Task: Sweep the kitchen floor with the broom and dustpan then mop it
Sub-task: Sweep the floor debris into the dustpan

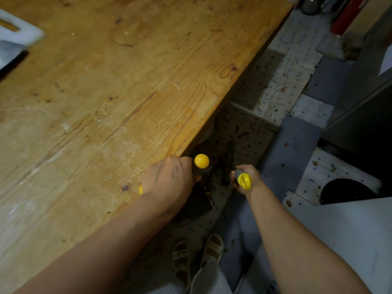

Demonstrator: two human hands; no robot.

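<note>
The left hand [167, 179] grips the dustpan handle [201, 161]; the right hand [247, 177] grips the broom handle [241, 177], both beside the table [127, 81]. Swinging either risks knocking its edge, scattering the floor [275, 85] debris.

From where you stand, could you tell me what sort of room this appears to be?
Probably a kitchen: a worn wooden worktop carrying a white cutting board, above speckled tile floor littered with debris.
</note>
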